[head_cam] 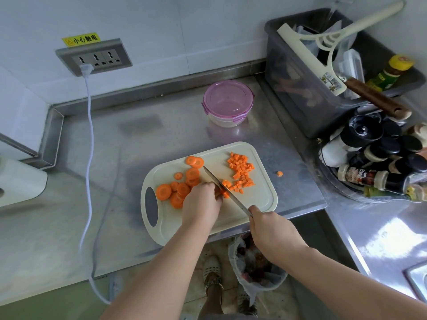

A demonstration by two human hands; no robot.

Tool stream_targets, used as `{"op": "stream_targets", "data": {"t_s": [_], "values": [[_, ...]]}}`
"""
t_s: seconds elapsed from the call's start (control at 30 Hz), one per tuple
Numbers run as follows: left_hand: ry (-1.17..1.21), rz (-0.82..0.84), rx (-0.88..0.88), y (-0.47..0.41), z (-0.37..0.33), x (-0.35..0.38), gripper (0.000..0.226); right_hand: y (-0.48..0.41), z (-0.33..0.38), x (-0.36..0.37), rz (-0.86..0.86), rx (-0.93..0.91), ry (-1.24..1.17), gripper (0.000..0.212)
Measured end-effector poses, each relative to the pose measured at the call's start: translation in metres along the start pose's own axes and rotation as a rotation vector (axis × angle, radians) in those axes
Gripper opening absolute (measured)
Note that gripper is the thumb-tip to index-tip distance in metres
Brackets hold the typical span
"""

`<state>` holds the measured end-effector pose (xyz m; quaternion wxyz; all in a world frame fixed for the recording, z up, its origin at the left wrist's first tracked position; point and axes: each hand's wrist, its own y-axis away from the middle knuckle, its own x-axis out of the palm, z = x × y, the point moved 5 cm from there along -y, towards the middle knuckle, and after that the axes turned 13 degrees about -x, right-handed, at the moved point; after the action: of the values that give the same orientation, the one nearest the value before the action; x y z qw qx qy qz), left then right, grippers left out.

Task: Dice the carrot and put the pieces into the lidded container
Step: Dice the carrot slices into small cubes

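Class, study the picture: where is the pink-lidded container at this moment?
In the head view the pink-lidded container sits closed on the steel counter, behind the cutting board and just left of the dark storage bin.

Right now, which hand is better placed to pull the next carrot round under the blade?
Left. The left hand, steadying a carrot piece, lies next to the carrot rounds; the right hand grips the knife.

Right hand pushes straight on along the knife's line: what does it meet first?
Ahead of the right hand, probably the carrot pieces under the knife, with the left hand holding them right alongside; depth is unclear.
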<state>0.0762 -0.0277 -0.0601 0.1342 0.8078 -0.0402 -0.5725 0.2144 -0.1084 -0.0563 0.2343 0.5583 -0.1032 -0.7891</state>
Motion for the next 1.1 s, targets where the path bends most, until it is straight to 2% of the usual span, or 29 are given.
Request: {"op": "stream_targets", "data": {"t_s": [0.3, 0.43, 0.7, 0.9, 1.0, 1.1], "values": [[0.005, -0.007, 0.003, -0.001, 0.000, 0.001, 0.012, -0.005, -0.001, 0.006, 0.086, 0.058, -0.004, 0.034], [0.020, 0.002, -0.001, -0.003, 0.001, 0.003, 0.012, -0.007, -0.003, 0.008, 0.083, 0.069, -0.034, 0.031], [0.074, 0.044, -0.028, -0.007, -0.002, 0.015, 0.021, -0.010, -0.013, -0.001, -0.010, 0.039, -0.154, 0.018], [0.123, 0.023, -0.033, -0.022, -0.014, 0.019, 0.027, -0.013, -0.025, -0.027, -0.131, 0.005, -0.155, 0.020], [0.217, 0.044, -0.056, -0.032, -0.022, 0.020, 0.031, -0.015, -0.032, -0.036, -0.169, 0.004, -0.111, 0.020], [0.418, 0.070, -0.074, -0.040, -0.023, 0.018, 0.028, -0.016, -0.040, -0.042, -0.204, 0.012, -0.069, 0.025]]}}
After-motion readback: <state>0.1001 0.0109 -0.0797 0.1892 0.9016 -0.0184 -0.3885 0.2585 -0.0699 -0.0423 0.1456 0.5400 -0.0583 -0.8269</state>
